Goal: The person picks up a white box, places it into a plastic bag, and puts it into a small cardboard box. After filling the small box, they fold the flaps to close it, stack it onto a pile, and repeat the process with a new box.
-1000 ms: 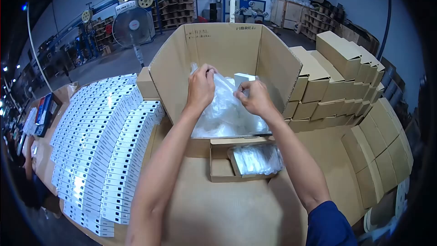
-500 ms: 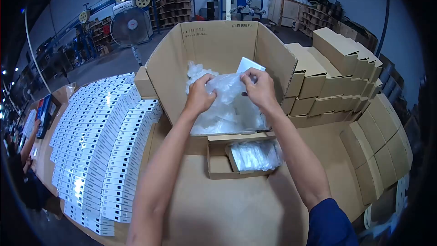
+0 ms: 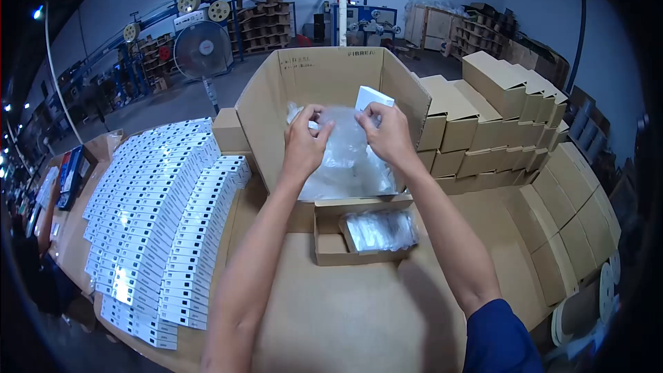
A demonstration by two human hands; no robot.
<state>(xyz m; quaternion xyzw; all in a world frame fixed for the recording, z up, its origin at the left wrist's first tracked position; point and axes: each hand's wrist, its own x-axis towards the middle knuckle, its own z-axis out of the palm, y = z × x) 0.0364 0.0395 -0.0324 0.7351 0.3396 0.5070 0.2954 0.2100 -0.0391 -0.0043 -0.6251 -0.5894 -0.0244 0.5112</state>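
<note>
Between my two hands a clear plastic bag (image 3: 343,131) hangs over the large open carton (image 3: 324,69). My left hand (image 3: 306,144) pinches its left side, and my right hand (image 3: 388,132) pinches the right side with thumb and fingers. Beneath the bag, more crumpled clear plastic (image 3: 345,179) lies inside the carton. A white card or small box (image 3: 373,97) stands just behind my right hand. In front of the carton sits a small open cardboard box (image 3: 330,247), with a stack of clear plastic packets (image 3: 381,229) in its right part.
Rows of white boxes (image 3: 148,214) cover the left side of the table. Brown cardboard boxes (image 3: 476,124) are stacked at the right, with more (image 3: 577,214) nearer. A fan (image 3: 204,48) stands behind. At the far left another person's arm (image 3: 47,217) shows.
The plastic bag now hangs lower and straighter between my hands, where it was bunched up before. My view has shifted slightly. The small box and its packets stay in place.
</note>
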